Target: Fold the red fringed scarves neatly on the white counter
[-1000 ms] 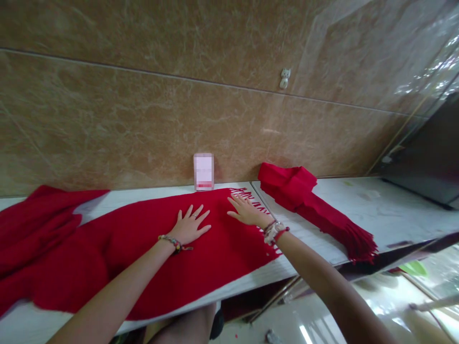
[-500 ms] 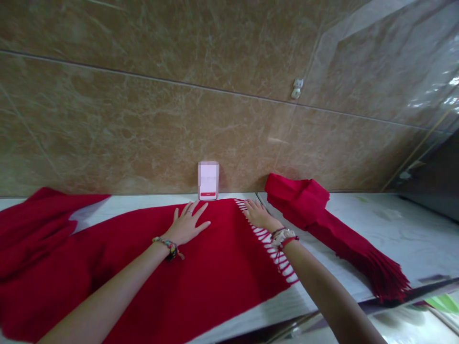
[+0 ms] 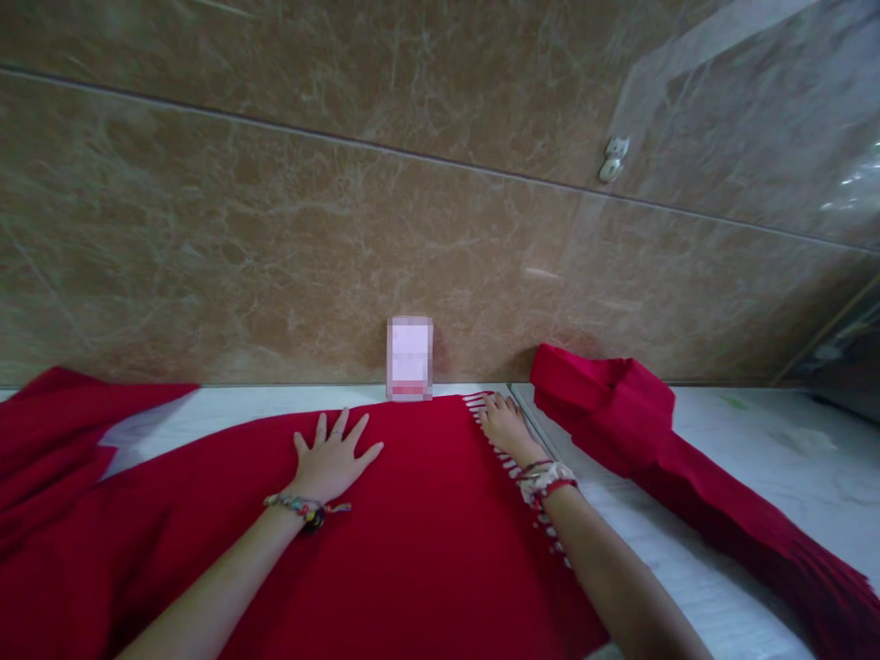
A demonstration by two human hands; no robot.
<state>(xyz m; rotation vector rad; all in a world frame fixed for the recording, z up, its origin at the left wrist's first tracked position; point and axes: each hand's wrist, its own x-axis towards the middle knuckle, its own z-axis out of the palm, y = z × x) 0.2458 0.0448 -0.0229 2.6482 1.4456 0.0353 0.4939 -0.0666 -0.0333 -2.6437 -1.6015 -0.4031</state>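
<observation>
A red fringed scarf is spread over the white surface. My left hand lies flat on it, fingers spread wide, with a ring on one finger and a beaded bracelet at the wrist. At the scarf's right end, my right hand rests on the white-gapped fringe near the far corner. Its fingers are closer together and slightly bent, with no clear grip on the cloth. The right forearm hides part of the fringed edge.
A phone leans against the brown marbled tile wall behind the scarf. A second red scarf, folded, lies to the right on the white surface. Bunched red cloth lies at left. A small white fixture sits on the wall.
My left hand has slid left and nearer along the scarf, still spread. My right hand stays at the fringe, its fingers more bent. The view has shifted slightly.
</observation>
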